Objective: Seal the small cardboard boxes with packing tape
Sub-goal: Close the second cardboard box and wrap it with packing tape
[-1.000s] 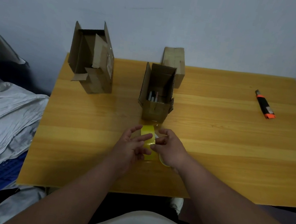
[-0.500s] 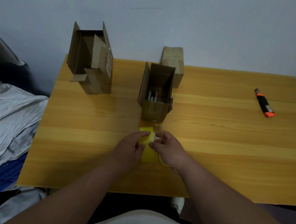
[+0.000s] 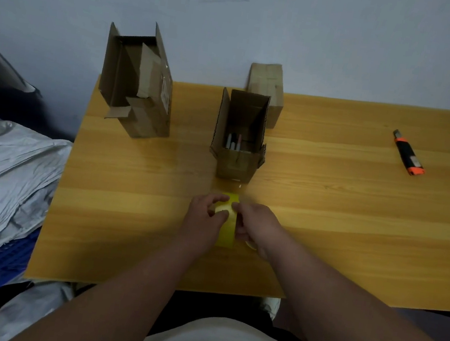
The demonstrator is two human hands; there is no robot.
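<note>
From my head camera, looking down: I hold the yellow tape roll (image 3: 227, 222) between both hands, standing on its edge on the tabletop (image 3: 327, 212), near the front edge and just in front of me. My left hand (image 3: 206, 216) is curled against the roll's left side; its fingers (image 3: 221, 198) hook over the top of the roll and my thumb presses on the yellow band. My right hand (image 3: 257, 223) grips the roll from the right, its fingers bent around that side and its fingertips meeting the band close to my left thumb. Only the strip of tape between my two hands shows; the rest of the roll is hidden behind them.

Just beyond the roll, apart from my fingers, stands the small open box (image 3: 240, 141), flaps up, with a few pens (image 3: 233, 141) upright inside. Right behind it, at the back edge by the wall, stands a closed small box (image 3: 267, 90). Off to the left, well apart, a larger open box (image 3: 138, 81) stands with its flaps spread. Far to the right lies an orange and black utility knife (image 3: 408, 153). Left of the tabletop, grey crumpled fabric (image 3: 3, 169) is heaped.
</note>
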